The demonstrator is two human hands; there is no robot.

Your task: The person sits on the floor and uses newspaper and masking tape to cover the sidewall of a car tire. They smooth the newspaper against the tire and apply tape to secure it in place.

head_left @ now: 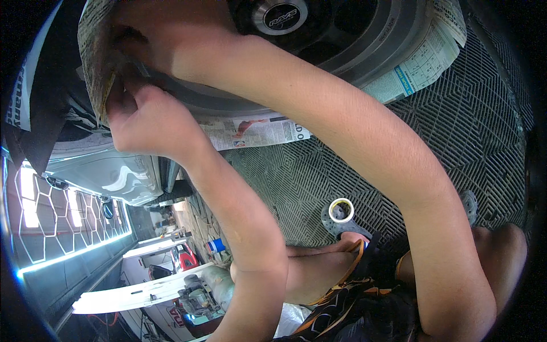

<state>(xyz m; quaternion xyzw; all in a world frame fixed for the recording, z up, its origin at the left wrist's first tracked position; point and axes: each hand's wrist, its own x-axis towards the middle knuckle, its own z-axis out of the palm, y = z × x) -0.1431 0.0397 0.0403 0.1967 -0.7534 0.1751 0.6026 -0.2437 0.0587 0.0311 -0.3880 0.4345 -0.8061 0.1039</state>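
Note:
My left hand (156, 122) is closed on the edge of a newspaper sheet (94, 51) beside the wheel, its fingertips partly in shadow. Just above it, my right hand (171, 43) reaches in against the same sheet with bent fingers; shadow and the hand itself hide most of them. Both hands are close together at the wheel's left side. The wheel (370, 43) is dark grey with a round centre cap (280, 16). More newspaper (250, 131) lies along its lower edge, and another piece (424, 71) is tucked round its right side.
Dark ribbed mats (285, 171) cover the floor. A tape roll (351, 211) is beside my foot (354, 236). Left of my arms are a silver car (114, 174), a blue container (216, 245), a red item (185, 257) and a long white panel (125, 293).

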